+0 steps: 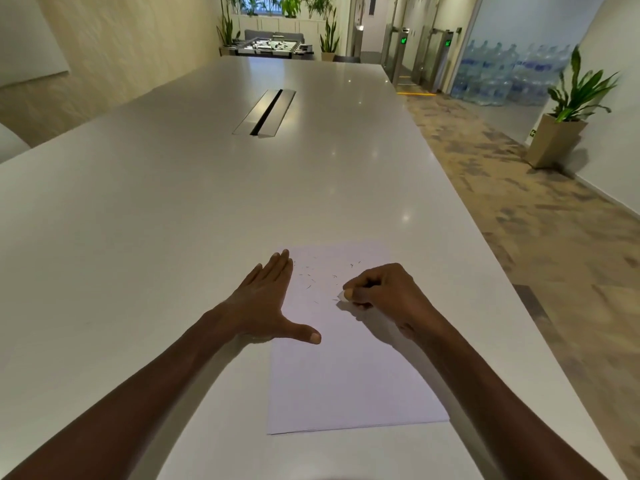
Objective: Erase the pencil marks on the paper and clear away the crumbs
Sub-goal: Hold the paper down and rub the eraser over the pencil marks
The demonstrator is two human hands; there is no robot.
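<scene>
A white sheet of paper (349, 375) lies on the white table (173, 220) near its front right edge. My left hand (266, 303) lies flat with straight fingers on the sheet's left edge, thumb spread onto the paper. My right hand (384, 292) pinches a small white eraser (346, 295) and presses it onto the upper part of the sheet. Several thin dark eraser crumbs (311, 280) are scattered over the paper between the two hands and just beyond them.
A metal cable hatch (265, 112) is set into the table's middle. The table's right edge runs close beside the paper, with carpeted floor below. A potted plant (568, 116) stands by the right wall. A foosball table (273, 46) stands at the far end.
</scene>
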